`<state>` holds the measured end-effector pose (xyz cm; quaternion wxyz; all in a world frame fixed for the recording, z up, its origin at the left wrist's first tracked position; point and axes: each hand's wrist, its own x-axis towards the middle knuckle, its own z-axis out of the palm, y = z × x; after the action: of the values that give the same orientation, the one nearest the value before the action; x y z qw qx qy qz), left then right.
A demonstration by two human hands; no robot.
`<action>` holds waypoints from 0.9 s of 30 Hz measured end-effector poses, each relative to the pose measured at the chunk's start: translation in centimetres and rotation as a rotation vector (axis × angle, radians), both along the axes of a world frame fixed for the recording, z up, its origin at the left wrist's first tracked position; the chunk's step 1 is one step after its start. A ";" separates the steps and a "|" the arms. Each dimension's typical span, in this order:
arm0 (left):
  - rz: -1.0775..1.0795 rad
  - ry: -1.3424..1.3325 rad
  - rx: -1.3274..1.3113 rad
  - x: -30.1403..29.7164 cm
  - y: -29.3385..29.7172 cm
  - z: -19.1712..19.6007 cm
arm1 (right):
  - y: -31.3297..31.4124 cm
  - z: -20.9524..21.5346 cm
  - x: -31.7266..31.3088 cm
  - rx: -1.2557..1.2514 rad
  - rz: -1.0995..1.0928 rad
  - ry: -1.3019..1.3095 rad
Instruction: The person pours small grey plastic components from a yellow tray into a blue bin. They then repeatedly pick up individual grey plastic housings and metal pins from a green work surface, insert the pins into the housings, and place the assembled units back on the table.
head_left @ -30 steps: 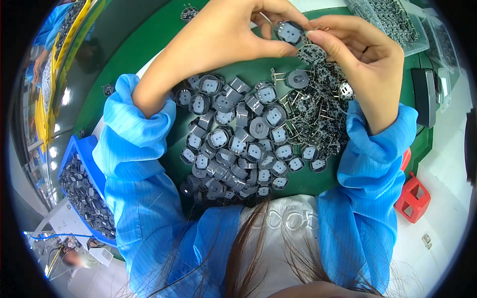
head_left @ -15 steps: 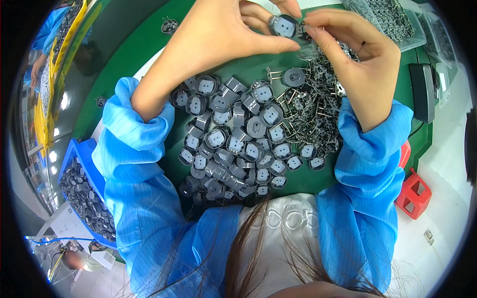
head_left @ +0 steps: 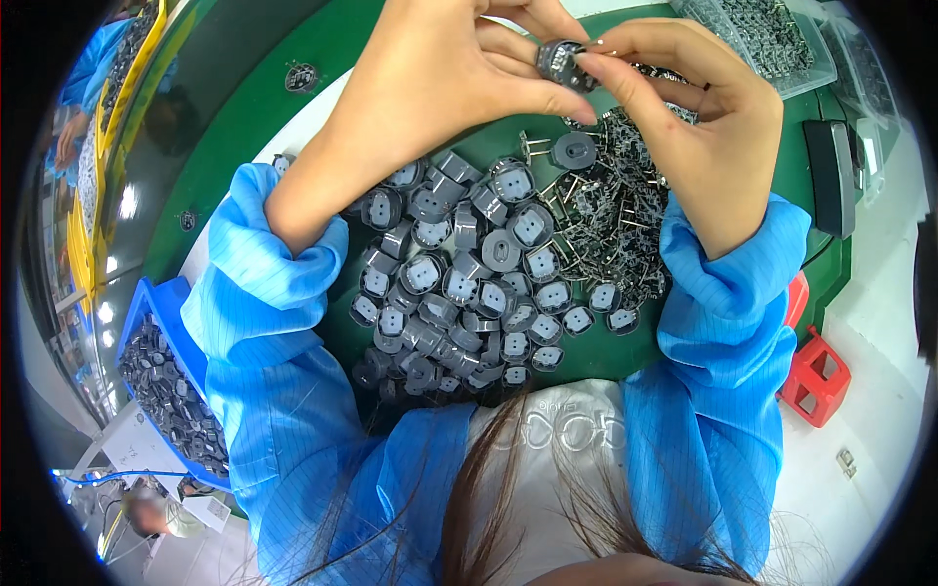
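Note:
My left hand point(head_left: 430, 88) and my right hand point(head_left: 699, 127) meet at the top of the view, both pinching one small round grey plastic part point(head_left: 559, 61) between thumb and fingers. Below them a heap of similar grey round housings with white insets point(head_left: 459, 283) covers the green table point(head_left: 244, 127). To the right of that heap lies a tangle of dark parts with thin metal pins point(head_left: 616, 215), under my right hand. Both forearms wear blue sleeves.
A blue bin point(head_left: 161, 391) filled with grey parts sits at the lower left. A clear tray of dark parts point(head_left: 772, 34) stands at the upper right, a black device point(head_left: 831, 176) beside it. A red stool point(head_left: 816, 376) stands on the floor at right.
Both hands have risen slightly toward the top of the view with the grey part still held between them. The heap has not changed.

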<state>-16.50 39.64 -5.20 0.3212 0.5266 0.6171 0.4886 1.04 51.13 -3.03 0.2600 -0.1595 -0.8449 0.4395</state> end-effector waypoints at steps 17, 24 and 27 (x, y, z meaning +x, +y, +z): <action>0.051 -0.466 -0.144 0.5 -0.3 0.1 | 0.2 -1.9 -0.8 0.214 -0.095 0.117; 0.042 -0.392 -0.064 0.6 -0.7 0.2 | 0.6 -4.3 -1.0 -0.597 0.176 0.057; -0.029 -0.399 -0.075 -0.2 0.0 1.2 | 0.9 -4.8 -1.0 -0.445 0.087 0.081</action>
<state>-16.67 39.61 -3.96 0.4635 0.4157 0.5514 0.5552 0.06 52.06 -7.86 0.2330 -0.1587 -0.7221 0.6318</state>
